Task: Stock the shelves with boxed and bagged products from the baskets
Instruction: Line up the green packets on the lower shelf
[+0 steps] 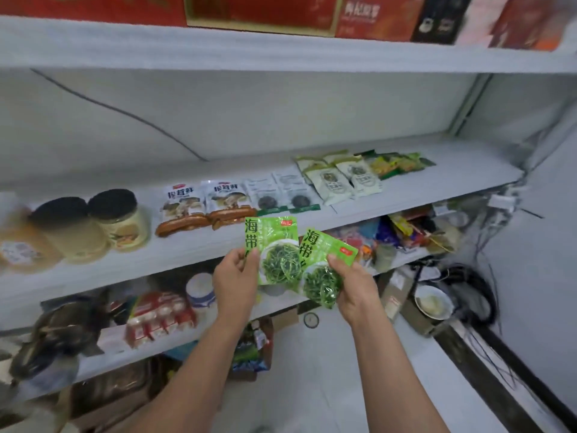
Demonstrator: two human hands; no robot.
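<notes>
Two green plastic packets of shredded seaweed are held, one in the left hand, one in the right hand. The white middle shelf carries two black-lidded pale jars, two white mushroom-print packets, two white packets with dark round windows and at least four cream-and-green pouches. The small green-and-yellow packets are too blurred to count.

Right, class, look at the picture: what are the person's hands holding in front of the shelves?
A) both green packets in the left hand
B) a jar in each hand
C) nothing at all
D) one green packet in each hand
D: the left hand pinches the left green packet and the right hand holds the right green packet, side by side.
</notes>
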